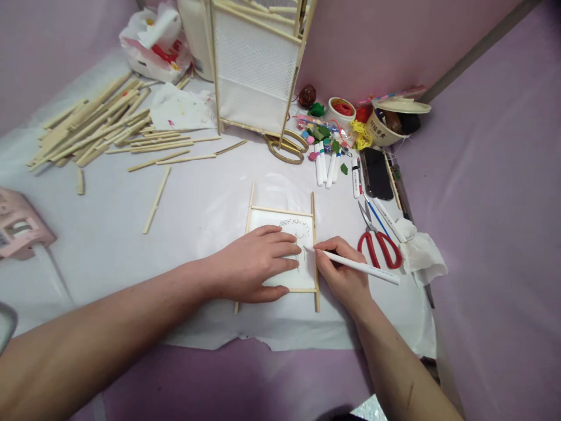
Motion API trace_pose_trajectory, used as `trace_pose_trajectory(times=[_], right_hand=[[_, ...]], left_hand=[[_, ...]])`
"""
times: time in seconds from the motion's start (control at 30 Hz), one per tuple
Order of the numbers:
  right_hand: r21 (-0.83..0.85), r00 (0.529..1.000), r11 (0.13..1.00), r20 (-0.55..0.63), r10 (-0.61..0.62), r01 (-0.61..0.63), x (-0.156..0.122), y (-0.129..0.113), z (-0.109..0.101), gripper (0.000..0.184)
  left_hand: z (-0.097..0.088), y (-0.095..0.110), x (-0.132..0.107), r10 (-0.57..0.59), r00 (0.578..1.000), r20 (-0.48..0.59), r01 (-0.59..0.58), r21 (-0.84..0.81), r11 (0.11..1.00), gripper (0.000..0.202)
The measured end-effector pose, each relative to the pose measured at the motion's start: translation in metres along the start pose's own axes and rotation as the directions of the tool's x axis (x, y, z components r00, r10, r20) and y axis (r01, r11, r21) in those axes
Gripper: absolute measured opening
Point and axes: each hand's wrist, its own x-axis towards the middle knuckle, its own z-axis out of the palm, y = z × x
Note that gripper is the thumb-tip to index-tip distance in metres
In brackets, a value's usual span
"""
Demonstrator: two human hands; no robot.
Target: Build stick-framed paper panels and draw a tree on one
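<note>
Paper [274, 221] bearing a dark line sketch sits inside a small wooden frame [315, 275] of thin sticks, on a white sheet [100, 234] near the person. The left hand [256, 263] lies open and flat across the paper, holding nothing, its fingertips close to the frame's right rail. The right hand [339, 272] is closed around a white pen [363, 268], with the tip on or just above the paper beside the left fingertips; the view cannot settle which. Beyond the frame, loose sticks [156, 199] lie on the sheet, and a heap of sticks [92, 123] spreads to the far left. Red scissors [379, 248] lie just right of the right hand, beside a crumpled tissue [421, 251]. Farther off are gold scissors [284, 146], a group of markers [324, 164], a phone [377, 172] and a lidded cup [385, 126]. An upright wooden-framed panel [254, 70] with white mesh stands at the far edge, with a plastic bag [153, 41] behind it to the left. A pink device [20, 222] sits at the left edge.
</note>
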Motion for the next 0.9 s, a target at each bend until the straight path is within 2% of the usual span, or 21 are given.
trace_pose_trajectory(times=[0.9], right_hand=[[0.003,0.999,0.999,0.024,0.04,-0.04,-0.0009,-0.0003,-0.0014,0.01]], left_hand=[[-0.0011,0.0005,0.0005,-0.013,1.0,0.027,0.013,-0.001,1.0,0.037]])
